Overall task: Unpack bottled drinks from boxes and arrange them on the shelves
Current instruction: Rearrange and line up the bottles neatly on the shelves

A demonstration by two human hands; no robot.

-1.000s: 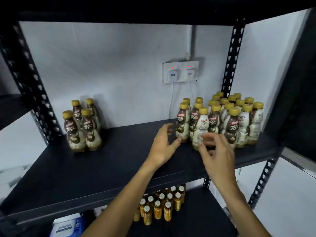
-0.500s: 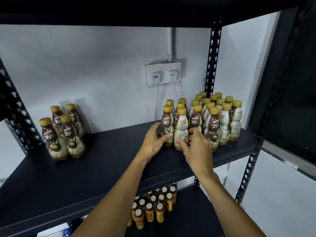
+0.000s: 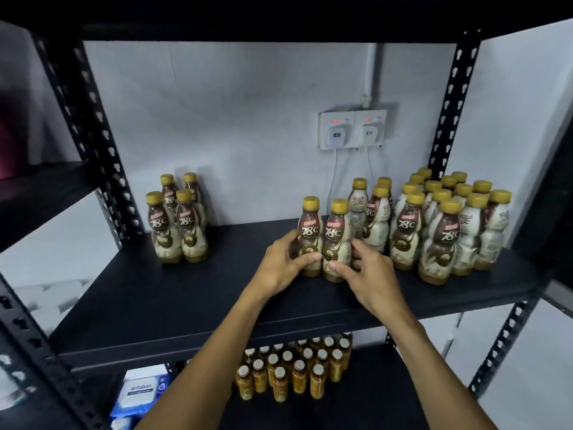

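Two brown coffee bottles with gold caps stand side by side on the black shelf (image 3: 173,293), apart from the large cluster. My left hand (image 3: 283,263) grips the left bottle (image 3: 310,226) low on its body. My right hand (image 3: 364,271) grips the right bottle (image 3: 337,231) at its base. Behind them stand three more bottles (image 3: 373,217), and a big cluster of several bottles (image 3: 446,225) fills the shelf's right end. A small group of bottles (image 3: 178,221) stands at the shelf's back left.
A double wall socket (image 3: 353,130) with plugged chargers and hanging cables sits behind the bottles. Black perforated uprights (image 3: 93,125) frame the shelf. On the lower shelf stand several small amber bottles (image 3: 294,369) and a blue-white pack (image 3: 141,391).
Both hands have closed round two front bottles and drawn them leftward and forward out of the right cluster. The view has also swung back toward the left.
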